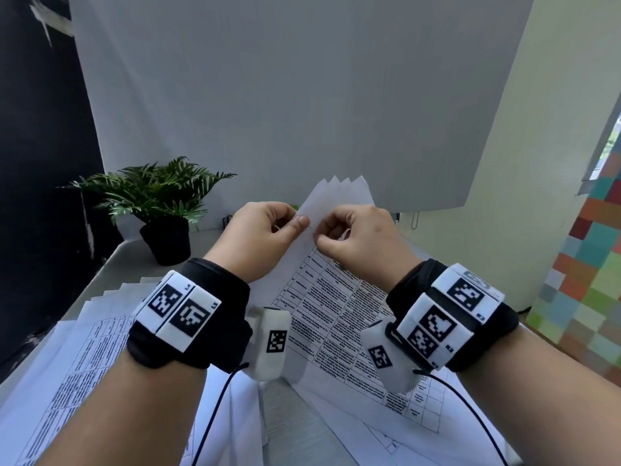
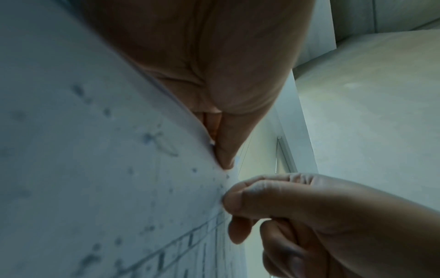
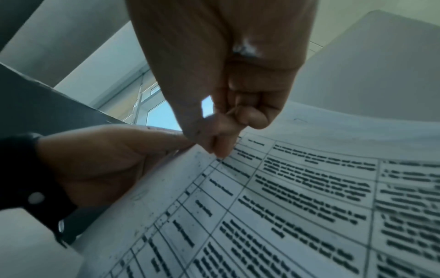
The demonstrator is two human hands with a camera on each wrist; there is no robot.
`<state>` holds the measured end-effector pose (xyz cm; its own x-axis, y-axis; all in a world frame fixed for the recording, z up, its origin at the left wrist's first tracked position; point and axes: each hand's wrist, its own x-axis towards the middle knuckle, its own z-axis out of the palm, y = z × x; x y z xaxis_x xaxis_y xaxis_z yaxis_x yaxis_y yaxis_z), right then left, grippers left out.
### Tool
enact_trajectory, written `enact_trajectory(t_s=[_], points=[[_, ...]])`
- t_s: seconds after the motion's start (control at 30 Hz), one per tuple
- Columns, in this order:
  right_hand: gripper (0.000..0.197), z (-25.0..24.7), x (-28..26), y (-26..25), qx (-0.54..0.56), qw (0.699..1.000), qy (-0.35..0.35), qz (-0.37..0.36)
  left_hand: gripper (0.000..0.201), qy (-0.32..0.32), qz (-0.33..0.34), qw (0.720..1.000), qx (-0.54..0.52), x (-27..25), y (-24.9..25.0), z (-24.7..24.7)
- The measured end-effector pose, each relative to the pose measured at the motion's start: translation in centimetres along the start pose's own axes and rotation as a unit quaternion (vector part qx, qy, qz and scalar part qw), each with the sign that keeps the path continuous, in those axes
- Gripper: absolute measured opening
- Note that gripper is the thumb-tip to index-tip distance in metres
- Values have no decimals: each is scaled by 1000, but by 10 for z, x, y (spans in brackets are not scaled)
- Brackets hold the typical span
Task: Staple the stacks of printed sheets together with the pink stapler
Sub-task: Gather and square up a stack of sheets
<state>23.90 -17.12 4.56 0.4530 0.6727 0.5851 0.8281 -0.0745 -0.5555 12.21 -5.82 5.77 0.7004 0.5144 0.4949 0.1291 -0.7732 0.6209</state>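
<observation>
I hold a stack of printed sheets (image 1: 336, 297) with tables of text, lifted off the table, its top corner fanned out (image 1: 342, 190). My left hand (image 1: 297, 223) pinches the stack near that corner, thumb on top. My right hand (image 1: 319, 242) pinches the same edge just beside it, fingers curled. In the left wrist view the left hand (image 2: 222, 154) presses the sheet (image 2: 95, 169), with the right hand (image 2: 235, 201) close below. The right wrist view shows the right fingertips (image 3: 220, 150) on the printed page (image 3: 285, 206) and the left hand (image 3: 107, 161) beside them. No pink stapler is in view.
More printed sheets (image 1: 67, 364) lie fanned on the grey table (image 1: 289, 425) at the left, and others (image 1: 386, 442) lie under my right arm. A potted plant (image 1: 161, 203) stands at the back left. A white board rises behind, and a coloured tiled wall (image 1: 588, 280) is at the right.
</observation>
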Motion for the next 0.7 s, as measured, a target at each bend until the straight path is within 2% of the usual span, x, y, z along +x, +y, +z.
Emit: enact_trajectory(t_s=[0.2, 0.3, 0.7], points=[[5, 4, 5, -5, 11, 1000, -8, 12, 23, -7, 6, 1000, 10, -2, 1, -1], [9, 10, 5, -1, 10, 1000, -3, -4, 22, -13, 2, 1000, 9, -2, 1, -2], [7, 20, -1, 13, 114, 988, 27, -100, 24, -22, -18, 1000, -6, 0, -3, -5]])
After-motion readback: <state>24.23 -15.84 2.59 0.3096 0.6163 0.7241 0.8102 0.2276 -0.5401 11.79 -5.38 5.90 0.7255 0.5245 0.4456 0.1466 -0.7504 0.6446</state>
